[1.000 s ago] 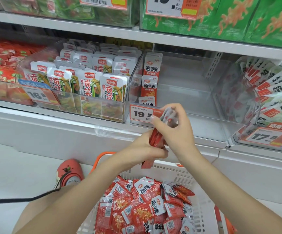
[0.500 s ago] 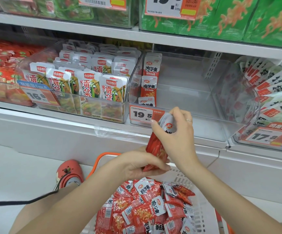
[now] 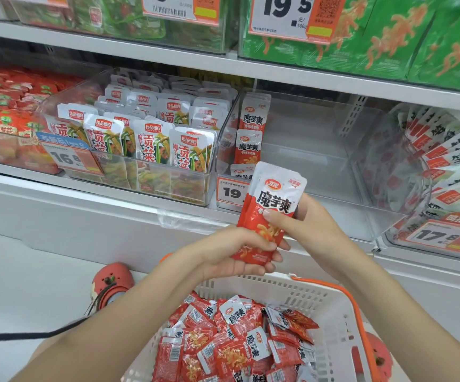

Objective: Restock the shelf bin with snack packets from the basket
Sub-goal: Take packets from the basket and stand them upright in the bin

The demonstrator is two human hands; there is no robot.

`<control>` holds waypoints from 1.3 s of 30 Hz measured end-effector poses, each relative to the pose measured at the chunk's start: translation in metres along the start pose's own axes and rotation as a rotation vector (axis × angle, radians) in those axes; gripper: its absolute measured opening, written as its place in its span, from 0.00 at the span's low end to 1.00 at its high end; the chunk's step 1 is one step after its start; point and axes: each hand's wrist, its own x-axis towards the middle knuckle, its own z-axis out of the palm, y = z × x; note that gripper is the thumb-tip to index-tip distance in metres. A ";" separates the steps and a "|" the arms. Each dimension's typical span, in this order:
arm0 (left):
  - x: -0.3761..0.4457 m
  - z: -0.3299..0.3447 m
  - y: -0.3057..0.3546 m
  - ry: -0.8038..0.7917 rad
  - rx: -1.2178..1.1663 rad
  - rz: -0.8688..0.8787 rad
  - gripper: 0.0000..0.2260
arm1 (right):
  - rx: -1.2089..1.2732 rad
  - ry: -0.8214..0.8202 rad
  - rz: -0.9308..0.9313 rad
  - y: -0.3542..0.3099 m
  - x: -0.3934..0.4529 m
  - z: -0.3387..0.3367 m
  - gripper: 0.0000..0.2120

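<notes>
White slotted basket at bottom of view, orange handle along its right rim, piled with loose red-and-white snack packets lying every way, some face up, some back up. Red shoe on the floor left of basket, a second red shoe right of it. Black cable crosses lower left.

Above the basket, both hands hold a small stack of packets upright, print facing the camera, several stacked edges showing on its left side. Left hand grips the stack's bottom end, fingers curled under and around it. Right hand pinches the stack's middle, thumb across the front, fingers behind.

Behind the stack, clear shelf bin: mostly bare inside, one row of matching packets standing against its left wall. Price tag on its front, partly hidden by the stack.

Left neighbour: clear bin packed with white pouches in upright rows, green-vegetable print; blue-topped price tag at its front left. Further left, bin of red packets. Right of target bin, bin of white pouches with large black characters, leaning; price tag in front.

Upper shelf: green packs in clear bins, big price tag over them.
</notes>
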 end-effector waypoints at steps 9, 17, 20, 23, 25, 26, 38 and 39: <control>0.014 -0.027 0.017 0.706 1.321 0.483 0.12 | -0.070 0.337 -0.079 -0.053 0.082 -0.055 0.08; 0.024 -0.041 0.014 0.754 1.627 0.580 0.12 | -0.254 0.055 0.472 0.004 0.170 -0.017 0.15; 0.027 -0.045 0.016 0.756 1.669 0.637 0.10 | -0.337 0.012 0.438 0.014 0.184 -0.016 0.17; 0.031 -0.049 0.015 0.797 1.691 0.670 0.09 | -0.327 -0.051 0.419 0.020 0.193 -0.017 0.22; 0.031 -0.049 0.014 0.799 1.674 0.693 0.09 | -0.252 -0.043 0.425 0.024 0.198 -0.013 0.24; 0.031 -0.049 0.014 0.793 1.665 0.701 0.09 | -0.209 -0.031 0.432 0.025 0.200 -0.011 0.24; 0.031 -0.048 0.013 0.794 1.685 0.727 0.15 | 0.007 0.147 0.228 0.006 0.219 -0.023 0.23; 0.031 -0.048 0.013 0.801 1.692 0.727 0.16 | -0.009 0.227 0.140 0.002 0.224 -0.025 0.25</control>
